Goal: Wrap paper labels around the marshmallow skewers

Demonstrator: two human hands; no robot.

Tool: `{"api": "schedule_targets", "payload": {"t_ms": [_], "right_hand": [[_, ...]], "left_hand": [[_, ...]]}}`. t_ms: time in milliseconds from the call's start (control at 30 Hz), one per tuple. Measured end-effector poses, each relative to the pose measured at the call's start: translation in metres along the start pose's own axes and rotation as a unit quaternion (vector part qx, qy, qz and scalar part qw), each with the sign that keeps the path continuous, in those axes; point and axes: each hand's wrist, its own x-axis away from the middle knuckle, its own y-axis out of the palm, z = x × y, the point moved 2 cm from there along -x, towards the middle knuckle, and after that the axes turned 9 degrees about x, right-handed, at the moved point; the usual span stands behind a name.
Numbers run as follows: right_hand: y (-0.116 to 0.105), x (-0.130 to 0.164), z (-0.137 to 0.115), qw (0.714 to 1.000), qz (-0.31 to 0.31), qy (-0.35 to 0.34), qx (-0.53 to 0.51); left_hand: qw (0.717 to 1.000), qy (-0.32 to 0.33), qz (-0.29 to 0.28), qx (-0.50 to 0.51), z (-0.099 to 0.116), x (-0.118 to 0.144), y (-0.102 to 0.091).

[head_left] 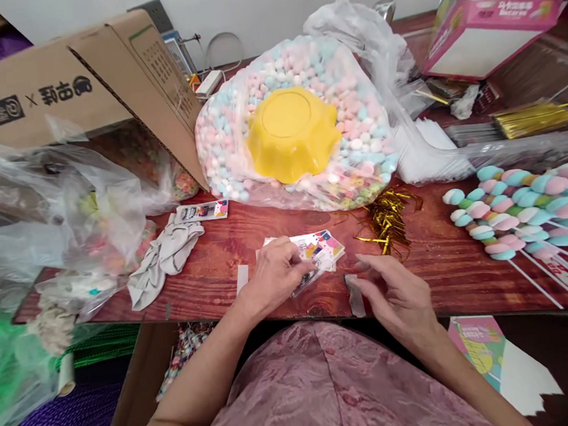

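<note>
Here's the left hand (pixel 277 270) bunched over the printed cards (pixel 328 242) on the table (pixel 449 284), its grip unclear, while the right, thumb and fingers parted, hangs by a small strip (pixel 356 302) best pinched at its edge.

Two hands, a left hand (pixel 278 268) and a right hand (pixel 399 292), are pictured with one yellow bowl (pixel 292 135), one large bag of marshmallows (pixel 227 141), one standing pink box (pixel 485 36) and at least six marshmallow sticks (pixel 528 198), their exact number obscured.
</note>
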Motion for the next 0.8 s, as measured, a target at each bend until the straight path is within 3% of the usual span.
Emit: {"api": "schedule_targets", "payload": {"t_ms": [100, 200, 333, 433, 500, 600, 700, 800], "right_hand": [[0.016, -0.016, -0.021, 0.993, -0.05, 0.029, -0.106], [0.028, -0.022, -0.026, 0.986, -0.065, 0.025, -0.151], [0.038, -0.019, -0.018, 0.973, -0.077, 0.07, -0.205], [0.04, -0.016, -0.015, 0.969, -0.087, 0.093, -0.212], [0.043, -0.014, -0.015, 0.976, -0.101, 0.084, -0.174], [0.05, -0.01, -0.01, 0.99, -0.09, 0.05, -0.092], [0.056, -0.004, -0.003, 0.996, -0.068, 0.032, -0.057], [0.057, -0.001, 0.001, 0.996, -0.067, 0.031, -0.057]], "left_hand": [[0.988, -0.069, -0.077, 0.111, 0.001, 0.005, 0.005], [0.978, -0.097, -0.098, 0.159, -0.004, 0.009, 0.01], [0.997, 0.011, -0.08, -0.002, -0.007, 0.011, 0.011], [0.974, 0.105, -0.051, -0.197, -0.007, 0.013, 0.016], [0.953, 0.123, -0.052, -0.271, -0.008, 0.015, 0.023], [0.954, 0.09, -0.064, -0.279, -0.011, 0.02, 0.03], [0.973, 0.045, -0.065, -0.216, -0.012, 0.027, 0.029], [0.986, 0.043, -0.068, -0.149, -0.013, 0.033, 0.024]]}}
